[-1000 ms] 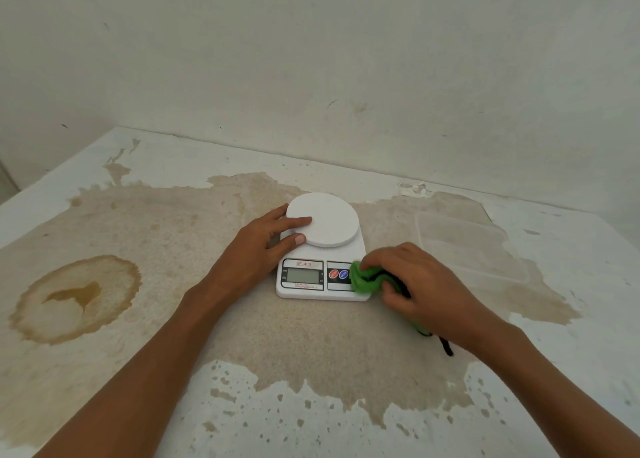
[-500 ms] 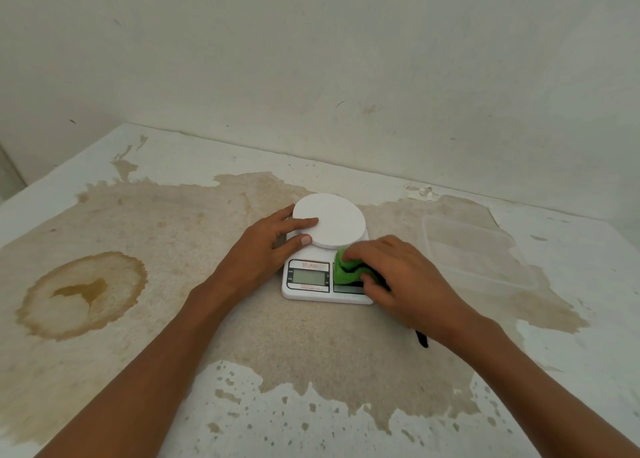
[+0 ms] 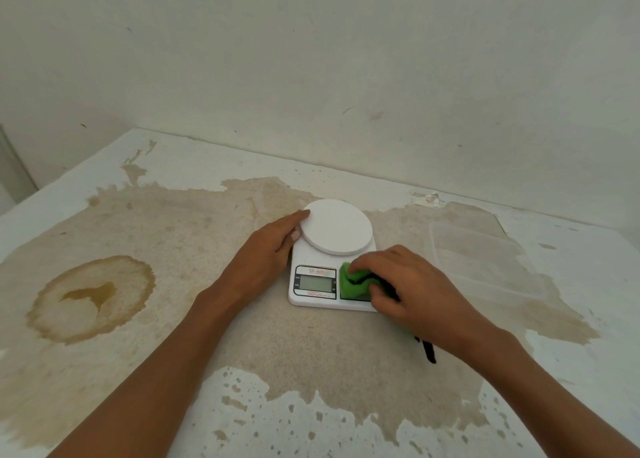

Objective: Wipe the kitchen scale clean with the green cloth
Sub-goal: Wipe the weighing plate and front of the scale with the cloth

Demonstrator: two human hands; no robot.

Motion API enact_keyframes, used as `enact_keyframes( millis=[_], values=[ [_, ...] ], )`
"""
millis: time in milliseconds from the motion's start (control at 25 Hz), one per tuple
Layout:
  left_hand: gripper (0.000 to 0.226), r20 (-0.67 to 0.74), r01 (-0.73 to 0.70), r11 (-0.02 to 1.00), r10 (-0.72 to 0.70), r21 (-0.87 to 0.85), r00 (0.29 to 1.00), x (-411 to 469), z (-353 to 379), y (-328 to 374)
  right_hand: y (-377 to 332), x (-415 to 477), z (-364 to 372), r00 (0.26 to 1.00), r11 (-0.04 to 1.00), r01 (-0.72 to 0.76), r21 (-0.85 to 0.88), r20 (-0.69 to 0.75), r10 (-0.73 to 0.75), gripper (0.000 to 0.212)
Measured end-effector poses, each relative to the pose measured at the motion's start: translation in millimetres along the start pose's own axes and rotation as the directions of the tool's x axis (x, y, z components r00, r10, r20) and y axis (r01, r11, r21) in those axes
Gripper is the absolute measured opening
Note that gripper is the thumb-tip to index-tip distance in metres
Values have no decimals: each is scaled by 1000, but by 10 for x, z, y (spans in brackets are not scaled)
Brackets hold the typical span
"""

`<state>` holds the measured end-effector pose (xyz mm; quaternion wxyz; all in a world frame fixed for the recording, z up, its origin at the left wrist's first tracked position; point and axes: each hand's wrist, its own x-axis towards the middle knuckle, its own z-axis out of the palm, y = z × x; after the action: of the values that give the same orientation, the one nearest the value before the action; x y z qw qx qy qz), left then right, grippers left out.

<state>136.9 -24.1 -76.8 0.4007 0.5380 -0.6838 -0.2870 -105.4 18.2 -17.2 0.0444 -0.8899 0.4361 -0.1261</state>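
A white kitchen scale (image 3: 318,260) with a round weighing plate and a grey display sits in the middle of a stained white table (image 3: 571,256). My left hand (image 3: 266,249) grips the scale's left side, with fingers against the plate's rim and the thumb under it. My right hand (image 3: 405,284) presses a bunched green cloth (image 3: 353,286) on the scale's front right corner, over its buttons. Most of the cloth is hidden under that hand; a dark strip of it pokes out below the wrist.
A clear plastic lid or tray (image 3: 485,263) lies flat on the table just right of the scale. A brown ring stain (image 3: 90,296) marks the table at left. A pale wall (image 3: 346,76) rises directly behind the table's far edge.
My right hand carried the cloth from the scale's right front edge onto its button panel. My left hand slid back, its fingers now on the plate's far left rim.
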Motion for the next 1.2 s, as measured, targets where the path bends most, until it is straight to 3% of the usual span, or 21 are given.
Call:
enact_keyframes(
  millis=[120, 280, 400, 640, 800, 920, 1200],
  values=[
    [42, -30, 27, 999, -27, 24, 999, 7, 2, -12, -63, 110, 4, 994, 995, -95, 16, -60, 96, 30],
    [42, -55, 24, 1000, -24, 0, 998, -3, -13, 20, -199, 210, 77, 999, 1000, -5, 12, -41, 5, 30],
    [43, -53, 0, 1000, 0, 1, 999, -13, -14, 37, -129, 237, 57, 984, 991, -131, 33, -115, 134, 28],
    [43, -65, -21, 1000, 21, -4, 998, -2, -19, 36, -179, 201, 15, 995, 994, 46, 104, 87, -55, 31],
    [43, -71, -18, 1000, 18, 3, 997, -3, -16, 36, -37, 85, -86, 998, 998, -58, -2, 6, 58, 31],
    [43, -70, -16, 1000, 16, 10, 997, -4, -12, 41, -130, 17, -34, 996, 997, 54, -49, 69, -51, 30],
    [44, -70, -15, 1000, 15, -3, 997, 1, -12, 24, -277, 42, 48, 987, 986, 140, -96, 94, -131, 29]
  ],
)
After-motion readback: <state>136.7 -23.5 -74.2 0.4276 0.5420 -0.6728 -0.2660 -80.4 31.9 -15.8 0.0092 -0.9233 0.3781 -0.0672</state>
